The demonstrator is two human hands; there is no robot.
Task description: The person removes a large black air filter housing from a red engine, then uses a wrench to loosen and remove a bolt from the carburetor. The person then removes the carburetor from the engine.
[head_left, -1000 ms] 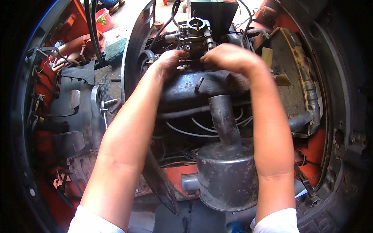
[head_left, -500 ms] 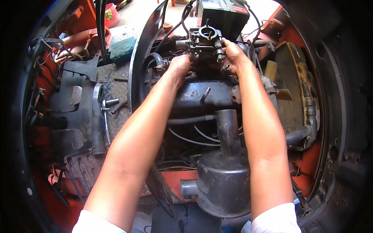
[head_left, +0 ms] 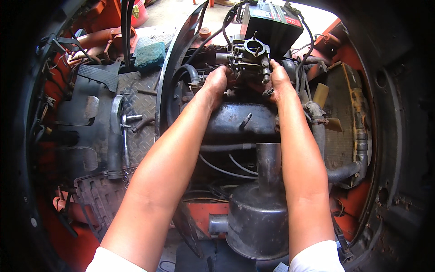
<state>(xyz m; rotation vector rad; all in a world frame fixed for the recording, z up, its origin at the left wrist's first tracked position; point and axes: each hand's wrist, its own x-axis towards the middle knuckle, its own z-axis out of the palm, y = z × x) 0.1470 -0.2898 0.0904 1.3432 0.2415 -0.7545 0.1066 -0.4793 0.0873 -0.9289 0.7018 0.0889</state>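
A metal carburetor (head_left: 254, 49) with a round open throat sits upright on the far side of the engine, behind the black valve cover (head_left: 238, 120). My left hand (head_left: 216, 82) is closed at its lower left side, with the fingertips hidden among the parts. On the other side my right hand (head_left: 281, 80) grips it, thumb up along the edge and the other fingers mostly out of sight beneath. A short stud with a nut (head_left: 246, 120) rises from the valve cover, nearer to me than both hands.
A black battery (head_left: 272, 21) stands behind the carburetor. Right of the engine are the radiator (head_left: 342, 122) and a yellowish fan blade (head_left: 321, 95). A black air-cleaner canister (head_left: 257, 217) is near me. On the left lie a ratchet wrench (head_left: 126, 131), a green block (head_left: 150, 55) and a pedal (head_left: 100, 76).
The whole view has shifted, so the engine sits slightly lower and to the right. Both hands stay at the carburetor, which keeps about the same place beside the battery.
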